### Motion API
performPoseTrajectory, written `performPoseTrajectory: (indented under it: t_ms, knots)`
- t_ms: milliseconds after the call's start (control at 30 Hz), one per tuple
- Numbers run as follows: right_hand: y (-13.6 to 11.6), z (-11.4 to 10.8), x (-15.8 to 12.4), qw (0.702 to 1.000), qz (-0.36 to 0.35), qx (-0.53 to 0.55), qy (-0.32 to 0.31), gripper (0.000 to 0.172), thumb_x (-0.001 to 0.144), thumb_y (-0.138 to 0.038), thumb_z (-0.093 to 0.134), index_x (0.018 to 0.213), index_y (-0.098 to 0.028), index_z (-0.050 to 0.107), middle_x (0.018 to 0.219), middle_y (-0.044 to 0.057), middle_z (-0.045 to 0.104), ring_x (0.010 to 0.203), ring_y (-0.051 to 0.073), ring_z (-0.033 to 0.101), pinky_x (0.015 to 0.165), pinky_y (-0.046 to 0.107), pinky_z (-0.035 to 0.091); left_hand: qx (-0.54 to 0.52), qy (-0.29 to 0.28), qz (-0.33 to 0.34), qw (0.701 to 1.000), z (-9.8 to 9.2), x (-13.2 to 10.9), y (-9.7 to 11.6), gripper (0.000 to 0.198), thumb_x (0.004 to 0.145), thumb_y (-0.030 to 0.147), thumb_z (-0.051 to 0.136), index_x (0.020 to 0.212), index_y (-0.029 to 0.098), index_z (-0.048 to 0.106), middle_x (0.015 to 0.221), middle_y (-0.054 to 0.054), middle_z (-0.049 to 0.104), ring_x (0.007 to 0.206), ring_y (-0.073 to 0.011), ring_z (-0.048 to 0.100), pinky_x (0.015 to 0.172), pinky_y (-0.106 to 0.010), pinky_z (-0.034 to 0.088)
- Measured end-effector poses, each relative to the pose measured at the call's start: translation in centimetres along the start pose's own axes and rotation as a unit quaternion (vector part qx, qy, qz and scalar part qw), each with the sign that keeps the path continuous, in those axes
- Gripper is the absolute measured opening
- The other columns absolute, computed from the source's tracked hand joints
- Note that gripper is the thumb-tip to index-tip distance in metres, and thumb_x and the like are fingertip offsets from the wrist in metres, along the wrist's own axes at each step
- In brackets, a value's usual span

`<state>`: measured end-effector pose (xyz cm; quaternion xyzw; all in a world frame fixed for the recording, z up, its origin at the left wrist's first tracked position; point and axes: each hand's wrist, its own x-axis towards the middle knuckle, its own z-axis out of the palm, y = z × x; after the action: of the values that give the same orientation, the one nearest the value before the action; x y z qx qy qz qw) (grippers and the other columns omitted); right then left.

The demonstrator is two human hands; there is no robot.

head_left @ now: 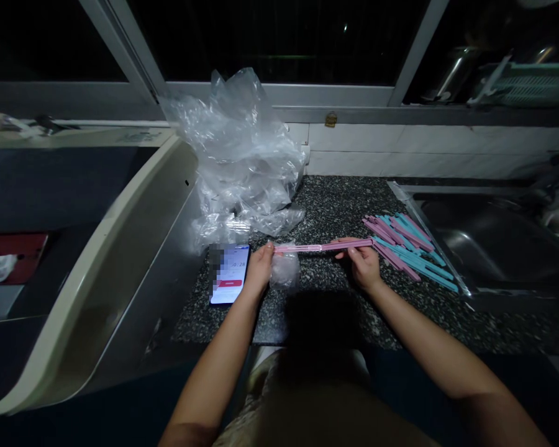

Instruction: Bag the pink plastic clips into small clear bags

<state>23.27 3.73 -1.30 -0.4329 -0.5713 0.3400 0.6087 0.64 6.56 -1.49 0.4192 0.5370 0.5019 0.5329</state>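
Note:
Between my two hands stretches a long, thin pink plastic strip (pixel 300 248), with a pale joint near its middle, like an unfolded bag-sealing clip. My left hand (pixel 259 267) pinches its left end between thumb and fingers. Toward the other end, my right hand (pixel 364 264) is closed around it, thumb on the near side. A small clear plastic bag (pixel 285 270) lies on the counter just under the strip, beside my left hand. To the right of my right hand, several pink and light-blue strips (pixel 407 245) lie in a loose pile.
A lit phone (pixel 230 273) lies left of my left hand. Crumpled clear plastic bags (pixel 246 155) heap up behind it against the window wall. A large beige-edged appliance (pixel 135 248) stands left on the speckled counter (pixel 335 205). At right is a metal sink (pixel 484 236).

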Motion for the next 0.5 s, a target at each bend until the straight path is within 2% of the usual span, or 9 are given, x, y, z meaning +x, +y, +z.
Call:
performPoseTrajectory:
  t_ms: [167,500]
  knots:
    - [0.94,0.07,-0.11,0.999,0.023,0.034,0.010,0.029,0.080,-0.045,0.050,0.090,-0.020,0.057,0.083,0.006,0.067,0.070,0.018,0.064,0.053,0.029,0.054,-0.005,-0.001,-0.010,1.000,0.30,0.04,-0.13,0.056,0.055,0.071,0.053,0.059,0.015,0.051,0.045,0.002,0.051,0.039,-0.0074,0.040,0.041,-0.021,0.030]
    - [0.40,0.27,-0.33,1.000,0.001,-0.016,-0.005,0.025,0.078,-0.043,0.053,0.085,-0.019,0.058,0.087,0.006,0.065,0.065,0.014,0.059,0.053,0.025,0.051,0.022,-0.012,-0.006,1.000,0.27,0.15,-0.36,0.049,0.064,0.063,0.052,0.056,0.014,0.053,0.043,0.003,0.048,0.037,-0.0063,0.034,0.038,-0.020,0.025]
